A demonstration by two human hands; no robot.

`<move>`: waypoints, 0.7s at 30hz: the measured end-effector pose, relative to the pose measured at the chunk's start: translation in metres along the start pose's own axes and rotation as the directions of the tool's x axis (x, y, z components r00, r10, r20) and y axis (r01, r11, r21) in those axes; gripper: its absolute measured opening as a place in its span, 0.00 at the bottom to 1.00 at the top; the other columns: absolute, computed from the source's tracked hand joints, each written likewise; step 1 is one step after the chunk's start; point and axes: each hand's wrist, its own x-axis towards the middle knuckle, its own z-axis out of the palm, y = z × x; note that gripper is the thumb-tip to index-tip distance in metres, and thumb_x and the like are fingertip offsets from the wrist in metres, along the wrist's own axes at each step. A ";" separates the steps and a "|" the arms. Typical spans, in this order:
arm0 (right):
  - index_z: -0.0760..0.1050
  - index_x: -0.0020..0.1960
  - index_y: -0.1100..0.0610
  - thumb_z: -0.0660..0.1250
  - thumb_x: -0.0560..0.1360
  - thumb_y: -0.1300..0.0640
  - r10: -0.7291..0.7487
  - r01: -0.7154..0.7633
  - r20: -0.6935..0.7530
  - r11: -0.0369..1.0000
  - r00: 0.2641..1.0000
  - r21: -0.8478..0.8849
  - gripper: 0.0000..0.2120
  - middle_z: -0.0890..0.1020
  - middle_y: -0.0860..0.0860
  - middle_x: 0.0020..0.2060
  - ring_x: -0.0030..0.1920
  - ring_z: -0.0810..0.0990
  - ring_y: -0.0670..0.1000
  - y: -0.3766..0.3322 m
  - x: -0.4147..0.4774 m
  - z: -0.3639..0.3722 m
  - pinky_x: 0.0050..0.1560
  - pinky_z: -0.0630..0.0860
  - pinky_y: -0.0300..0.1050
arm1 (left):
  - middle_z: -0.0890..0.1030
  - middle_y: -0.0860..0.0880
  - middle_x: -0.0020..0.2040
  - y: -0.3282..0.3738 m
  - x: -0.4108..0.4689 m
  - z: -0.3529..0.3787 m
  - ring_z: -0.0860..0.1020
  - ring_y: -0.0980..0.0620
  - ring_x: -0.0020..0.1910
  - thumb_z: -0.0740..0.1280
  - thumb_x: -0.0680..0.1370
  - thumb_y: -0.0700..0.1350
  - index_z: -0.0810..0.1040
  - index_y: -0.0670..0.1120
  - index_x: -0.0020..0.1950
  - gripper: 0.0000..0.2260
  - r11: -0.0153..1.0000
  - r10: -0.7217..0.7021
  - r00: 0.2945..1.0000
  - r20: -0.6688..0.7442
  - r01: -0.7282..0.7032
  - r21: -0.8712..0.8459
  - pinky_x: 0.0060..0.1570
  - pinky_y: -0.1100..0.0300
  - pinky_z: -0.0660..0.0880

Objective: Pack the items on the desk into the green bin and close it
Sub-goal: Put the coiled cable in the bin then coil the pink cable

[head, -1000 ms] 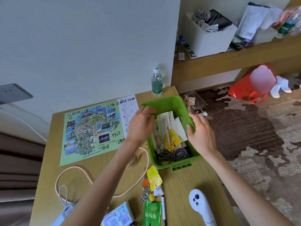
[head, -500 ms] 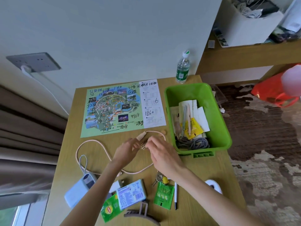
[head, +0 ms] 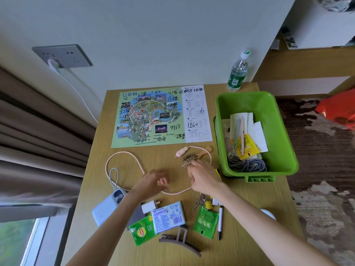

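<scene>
Landmark: the bin (head: 284, 150), open, at the desk's (head: 99, 179) right edge; all places are given from it.
Power bank (head: 104, 209): far left of the bin, near the desk's front-left edge. Judged rigid and the heaviest item; take it across its flat sides.
Cable (head: 123, 160): pink, looped left of the bin, one end at the power bank. Limp; judged best gathered into a coil before lifting.
Left hand (head: 153, 184): left of the bin, over the cable, fingers loosely curled, holding nothing visible.
Packets (head: 167, 217): front-left of the bin. Light, flat, probably slippery; pinch at an edge.
Brush (head: 189, 159): just left of the bin, bristles up. Light and stiff; judged best held by the handle, which is hidden.
Right hand (head: 205, 178): just left of the bin, fingertips closed on the brush's lower end.
Keys (head: 200, 202): in front of the bin. Small, loose; take by the ring.
</scene>
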 end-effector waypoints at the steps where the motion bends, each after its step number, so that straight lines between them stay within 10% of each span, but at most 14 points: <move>1: 0.75 0.50 0.59 0.65 0.72 0.65 0.024 -0.023 -0.058 1.000 0.998 0.021 0.07 0.75 0.51 0.51 0.54 0.73 0.52 0.000 0.006 -0.003 0.62 0.70 0.51 | 0.77 0.57 0.48 -0.001 -0.001 -0.002 0.75 0.61 0.47 0.70 0.76 0.47 0.80 0.49 0.50 0.05 1.000 -0.018 0.999 -0.046 0.017 -0.009 0.54 0.62 0.75; 6: 0.72 0.60 0.59 0.64 0.76 0.63 0.192 -0.201 -0.298 0.980 0.935 0.001 0.13 0.74 0.54 0.55 0.52 0.74 0.52 0.004 0.045 -0.014 0.52 0.75 0.49 | 0.79 0.54 0.47 -0.013 -0.011 -0.012 0.78 0.59 0.44 0.69 0.77 0.43 0.80 0.47 0.50 0.03 0.994 -0.111 0.959 -0.259 0.103 -0.046 0.48 0.63 0.77; 21: 0.74 0.56 0.60 0.64 0.76 0.65 0.107 -0.129 -0.229 0.988 0.968 -0.082 0.09 0.77 0.54 0.50 0.51 0.74 0.53 0.011 0.090 -0.003 0.52 0.71 0.47 | 0.79 0.51 0.46 -0.053 -0.040 -0.017 0.79 0.53 0.45 0.69 0.77 0.41 0.82 0.45 0.50 0.04 0.961 -0.267 0.907 -0.326 0.228 -0.155 0.46 0.55 0.76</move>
